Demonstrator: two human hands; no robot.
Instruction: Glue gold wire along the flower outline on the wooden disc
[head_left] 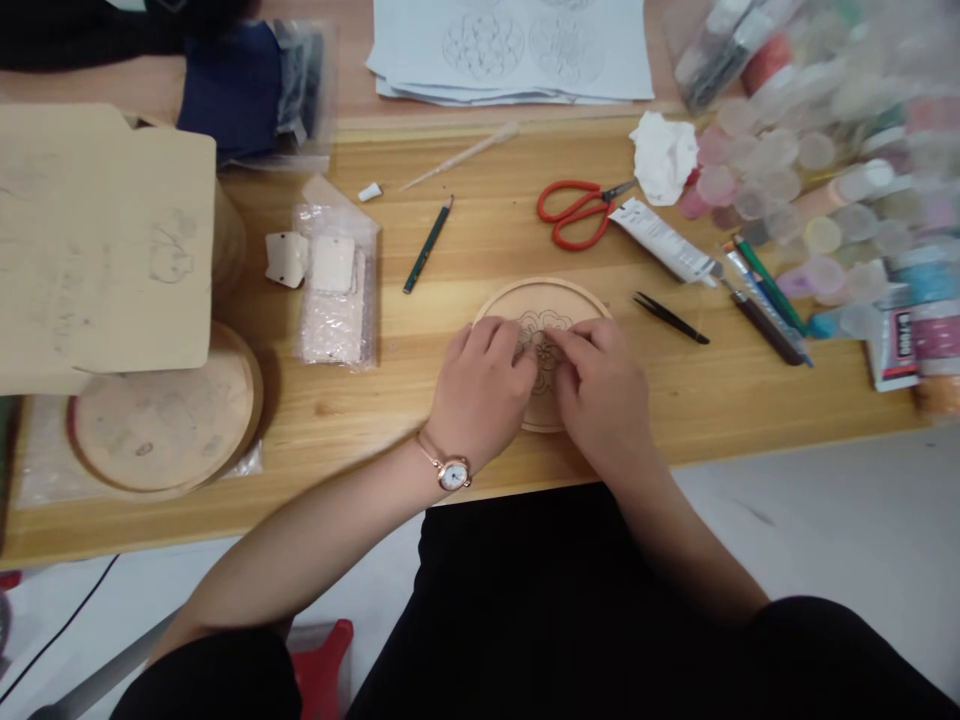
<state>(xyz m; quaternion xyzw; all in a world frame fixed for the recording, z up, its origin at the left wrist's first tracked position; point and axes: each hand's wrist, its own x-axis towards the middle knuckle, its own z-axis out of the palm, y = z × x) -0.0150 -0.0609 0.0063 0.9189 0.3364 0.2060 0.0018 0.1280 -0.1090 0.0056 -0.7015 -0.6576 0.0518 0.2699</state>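
A round wooden tray [541, 416] with a raised rim lies near the table's front edge, a flower pattern [541, 322] drawn in dark lines at its centre. My left hand [484, 385] rests over the tray's left part, fingers curled down onto the pattern; a watch circles that wrist. Over the right part is my right hand [606, 390], its thumb and index finger bent close together at the pattern's middle. Whatever either hand's fingertips hold, if anything, is too small or hidden to make out. The fingertips of both hands nearly meet.
Right of the tray lie black tweezers [671, 318], red-handled scissors [576, 212], a white tube [664, 240] and many small bottles [825, 235]. To the left are a pencil [428, 244], a plastic packet [337, 320], cardboard [97, 250] and another round tray [165, 420]. Printed sheets [517, 85] lie behind.
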